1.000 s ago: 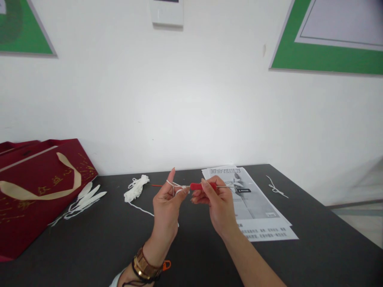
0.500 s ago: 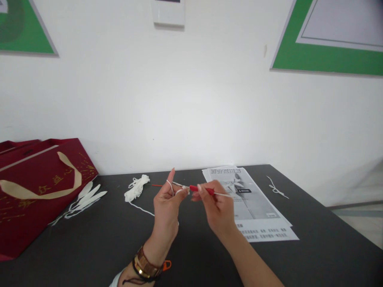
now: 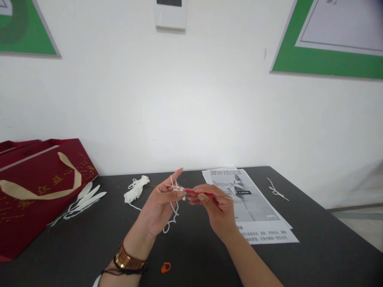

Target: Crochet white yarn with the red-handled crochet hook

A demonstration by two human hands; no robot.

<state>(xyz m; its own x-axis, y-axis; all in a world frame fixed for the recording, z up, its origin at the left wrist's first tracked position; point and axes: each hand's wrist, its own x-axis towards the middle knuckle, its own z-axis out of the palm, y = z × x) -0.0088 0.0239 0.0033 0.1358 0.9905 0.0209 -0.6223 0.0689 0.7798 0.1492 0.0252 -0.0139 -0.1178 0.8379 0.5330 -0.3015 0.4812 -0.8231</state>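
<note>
My right hand [image 3: 216,205] is closed around a crochet hook with a red handle [image 3: 206,194], its thin metal end sticking out to the right. Between thumb and fingers, my left hand [image 3: 161,201] pinches a small piece of white crochet work [image 3: 181,191], right at the hook's tip. White yarn [image 3: 175,215] loops over the raised left index finger and dangles below the hand in loose curls. A skein of white yarn [image 3: 137,189] lies behind the left hand, its strand running toward that hand. The hook's working tip is hidden by the fingers and yarn.
An orange stitch marker [image 3: 165,267] lies near the front. At left, a dark red gift bag [image 3: 44,187] stands beside several white leaf-shaped pieces [image 3: 86,199]. Printed sheets [image 3: 260,203] lie under and beyond my right hand; a tied white string [image 3: 277,190] is further right.
My left wrist has swung left and lower, uncovering the orange stitch marker. The raised index finger tilts further right, and loose yarn curls now hang below the hand. The hook has dipped slightly.
</note>
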